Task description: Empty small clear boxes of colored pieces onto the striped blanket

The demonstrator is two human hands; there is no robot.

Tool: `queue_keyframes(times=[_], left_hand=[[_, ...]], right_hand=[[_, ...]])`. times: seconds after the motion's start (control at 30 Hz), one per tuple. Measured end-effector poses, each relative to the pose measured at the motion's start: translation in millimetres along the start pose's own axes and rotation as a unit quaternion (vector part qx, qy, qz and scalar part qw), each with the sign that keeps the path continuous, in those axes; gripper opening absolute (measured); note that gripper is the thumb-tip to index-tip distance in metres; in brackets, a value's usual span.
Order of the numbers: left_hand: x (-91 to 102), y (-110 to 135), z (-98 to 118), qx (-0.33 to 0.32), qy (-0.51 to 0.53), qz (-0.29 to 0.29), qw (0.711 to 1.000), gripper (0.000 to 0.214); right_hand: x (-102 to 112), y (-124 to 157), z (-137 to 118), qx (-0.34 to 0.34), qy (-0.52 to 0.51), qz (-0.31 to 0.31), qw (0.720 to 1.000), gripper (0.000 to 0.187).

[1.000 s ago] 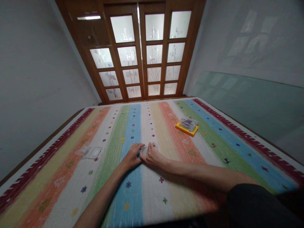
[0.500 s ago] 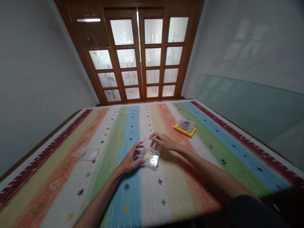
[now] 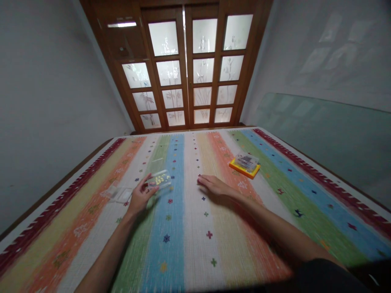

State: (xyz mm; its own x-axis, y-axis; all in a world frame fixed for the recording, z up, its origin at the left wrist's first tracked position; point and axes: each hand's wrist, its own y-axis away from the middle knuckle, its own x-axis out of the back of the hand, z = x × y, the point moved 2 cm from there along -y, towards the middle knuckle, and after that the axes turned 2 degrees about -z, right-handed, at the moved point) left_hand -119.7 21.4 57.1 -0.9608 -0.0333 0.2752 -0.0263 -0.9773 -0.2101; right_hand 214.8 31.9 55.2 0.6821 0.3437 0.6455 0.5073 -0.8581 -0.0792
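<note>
My left hand (image 3: 143,196) grips a small clear plastic box (image 3: 166,184) by its left side, thumb in front and fingers behind. Small yellow pieces (image 3: 159,179) lie inside it. What looks like its clear lid stands open at the far side, though its edges are faint. Over the white stripe to the right, apart from the box, is my right hand (image 3: 214,185). Its fingers are drawn together at the tips, and whatever they may hold is hidden. Left of my left hand lies another clear case (image 3: 117,194) with its lid folded open.
A striped, patterned cloth (image 3: 192,244) covers the table. Toward the back right, a yellow tray (image 3: 244,169) carries a clear case (image 3: 247,161) with dark contents. Wooden doors with glass panes (image 3: 189,69) stand beyond the table, and a pale glass panel (image 3: 320,142) leans along the right wall.
My left hand has carried the clear box left and away from my right hand. My right hand has stayed near the middle, its fingers closer together. The view has shifted slightly.
</note>
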Motion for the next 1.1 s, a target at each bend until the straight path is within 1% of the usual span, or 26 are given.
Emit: queue_keyframes(times=[0.07, 0.13, 0.2, 0.27, 0.33, 0.43, 0.67, 0.8, 0.93, 1.1], left_hand=[[21.4, -8.4, -5.3, -0.013, -0.036, 0.067, 0.997, 0.077], [38.0, -15.7, -9.9, -0.033, -0.075, 0.106, 0.991, 0.072], [49.1, -22.3, -12.4, -0.058, -0.124, 0.111, 0.984, 0.067], [55.3, -28.3, -11.8, -0.091, -0.180, 0.093, 0.975, 0.063], [57.5, -33.3, -8.6, -0.125, -0.235, 0.067, 0.962, 0.059], [55.2, -39.4, -3.4, -0.162, -0.298, 0.022, 0.940, 0.054], [38.2, -50.2, 0.5, -0.222, -0.391, -0.054, 0.891, 0.060], [29.1, -52.3, 4.0, -0.248, -0.415, -0.087, 0.871, 0.061], [23.4, -49.8, 7.3, -0.271, -0.429, -0.116, 0.854, 0.057], [14.4, -43.4, 4.2, -0.290, -0.434, -0.151, 0.840, 0.057]], right_hand=[[-3.3, 1.9, -0.3, 0.014, 0.038, -0.001, 0.999, 0.035], [-6.6, 2.4, -0.8, 0.024, 0.071, 0.001, 0.997, 0.033], [-9.0, 2.5, -0.6, 0.032, 0.097, 0.002, 0.995, 0.033], [-10.5, 2.8, 0.2, 0.040, 0.117, 0.002, 0.992, 0.034], [-11.3, 3.8, 0.8, 0.048, 0.133, 0.002, 0.990, 0.036], [-12.6, 5.4, 0.3, 0.060, 0.156, 0.002, 0.986, 0.038], [-17.9, 9.1, -3.6, 0.069, 0.202, 0.001, 0.977, 0.040], [-21.6, 12.1, -5.4, 0.061, 0.221, 0.008, 0.973, 0.039], [-24.6, 14.3, -7.2, 0.052, 0.240, 0.014, 0.969, 0.039], [-26.0, 15.3, -7.4, 0.050, 0.249, 0.020, 0.967, 0.037]])
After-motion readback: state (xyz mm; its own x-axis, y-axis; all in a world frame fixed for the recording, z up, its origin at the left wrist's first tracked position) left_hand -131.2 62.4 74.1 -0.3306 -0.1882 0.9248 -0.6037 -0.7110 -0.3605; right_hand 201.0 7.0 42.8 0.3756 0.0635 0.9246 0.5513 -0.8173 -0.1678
